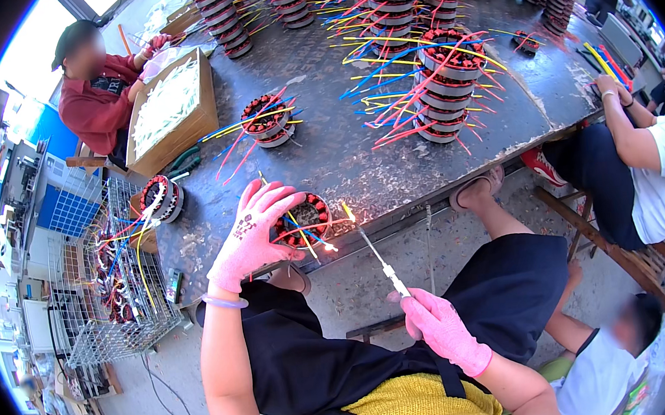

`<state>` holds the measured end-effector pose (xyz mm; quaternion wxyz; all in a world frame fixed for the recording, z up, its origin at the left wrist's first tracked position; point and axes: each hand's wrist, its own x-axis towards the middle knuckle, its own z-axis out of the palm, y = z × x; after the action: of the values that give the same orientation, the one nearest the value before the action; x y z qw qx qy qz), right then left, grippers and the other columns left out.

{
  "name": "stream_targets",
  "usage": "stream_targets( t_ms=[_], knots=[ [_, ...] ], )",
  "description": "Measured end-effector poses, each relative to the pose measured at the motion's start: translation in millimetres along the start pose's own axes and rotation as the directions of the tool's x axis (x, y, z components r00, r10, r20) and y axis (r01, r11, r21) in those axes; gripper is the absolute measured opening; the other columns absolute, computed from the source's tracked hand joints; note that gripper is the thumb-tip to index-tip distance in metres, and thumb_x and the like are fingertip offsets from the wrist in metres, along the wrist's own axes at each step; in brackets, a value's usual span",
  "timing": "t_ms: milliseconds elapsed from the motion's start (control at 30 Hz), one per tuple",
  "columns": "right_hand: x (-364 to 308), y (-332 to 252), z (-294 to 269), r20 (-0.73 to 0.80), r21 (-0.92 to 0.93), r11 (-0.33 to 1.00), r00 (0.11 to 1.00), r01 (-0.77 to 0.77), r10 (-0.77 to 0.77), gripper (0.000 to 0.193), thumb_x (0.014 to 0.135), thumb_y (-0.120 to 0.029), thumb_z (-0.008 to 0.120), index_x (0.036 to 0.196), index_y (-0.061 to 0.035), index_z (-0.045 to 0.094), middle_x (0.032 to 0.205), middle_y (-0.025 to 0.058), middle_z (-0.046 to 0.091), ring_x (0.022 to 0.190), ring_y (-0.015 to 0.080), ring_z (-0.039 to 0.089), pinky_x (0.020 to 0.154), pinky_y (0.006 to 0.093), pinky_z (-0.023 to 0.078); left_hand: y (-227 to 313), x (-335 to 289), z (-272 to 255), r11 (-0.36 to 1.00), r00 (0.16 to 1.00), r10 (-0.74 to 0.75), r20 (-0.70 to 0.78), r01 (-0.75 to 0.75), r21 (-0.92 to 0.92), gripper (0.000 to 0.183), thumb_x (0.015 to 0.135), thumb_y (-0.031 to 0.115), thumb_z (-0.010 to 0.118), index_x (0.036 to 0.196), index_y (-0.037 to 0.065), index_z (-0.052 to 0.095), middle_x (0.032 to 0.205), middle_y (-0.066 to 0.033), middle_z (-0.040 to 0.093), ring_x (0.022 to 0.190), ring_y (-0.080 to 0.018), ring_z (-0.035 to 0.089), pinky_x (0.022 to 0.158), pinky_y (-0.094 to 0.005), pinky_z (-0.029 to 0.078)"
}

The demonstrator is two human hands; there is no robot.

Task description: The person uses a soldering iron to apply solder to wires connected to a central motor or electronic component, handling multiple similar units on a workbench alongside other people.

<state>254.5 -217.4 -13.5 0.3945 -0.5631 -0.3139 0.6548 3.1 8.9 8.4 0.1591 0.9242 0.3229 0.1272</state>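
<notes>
My left hand (249, 234), in a pink glove, grips a round motor stator (318, 209) at the near table edge. Red windings ring the stator, and coloured wire leads stick out of it. A small bright glow shows by the end of one lead. Closed around the handle of a thin long-necked lighter (373, 250) is my right hand (448, 330), also gloved in pink. Its flame burns at the tip, a little right of the stator and apart from it. Another stator (164, 198) lies left of my left hand, and one more (268, 121) stands farther back.
Tall stator stacks (448, 87) with wires jutting sideways stand on the dark table (327, 149). A cardboard box (174, 111) of white pieces sits at the left beside a person in red. A wire basket (125, 324) with stators is at left. Two people sit at right.
</notes>
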Motion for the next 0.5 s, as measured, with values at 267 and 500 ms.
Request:
stream_targets(
  t_ms=[267,500],
  knots=[
    [3,7,-2,0.007,-0.034,0.999,1.000,0.015,-0.015,0.033,0.104,-0.026,0.049,0.123,-0.0022,0.062,0.067,-0.0033,0.048,0.059,0.0051,0.046,0.057,0.0245,0.039,-1,0,0,1.000,1.000,-0.009,0.013,0.009,0.000,0.095,0.050,0.030,0.090,0.137,0.012,0.056,0.139,-0.0088,0.054,0.140,-0.0315,0.040,0.123,-0.0505,0.019],
    [3,8,-2,0.000,-0.031,1.000,1.000,0.005,-0.005,0.032,0.104,-0.026,0.050,0.123,-0.0026,0.062,0.067,-0.0027,0.050,0.059,0.0056,0.049,0.057,0.0250,0.040,-3,0,1,1.000,0.999,-0.009,0.034,0.009,0.010,0.096,0.050,0.031,0.091,0.137,0.013,0.056,0.141,-0.0090,0.053,0.142,-0.0320,0.038,0.123,-0.0506,0.019]
  ],
)
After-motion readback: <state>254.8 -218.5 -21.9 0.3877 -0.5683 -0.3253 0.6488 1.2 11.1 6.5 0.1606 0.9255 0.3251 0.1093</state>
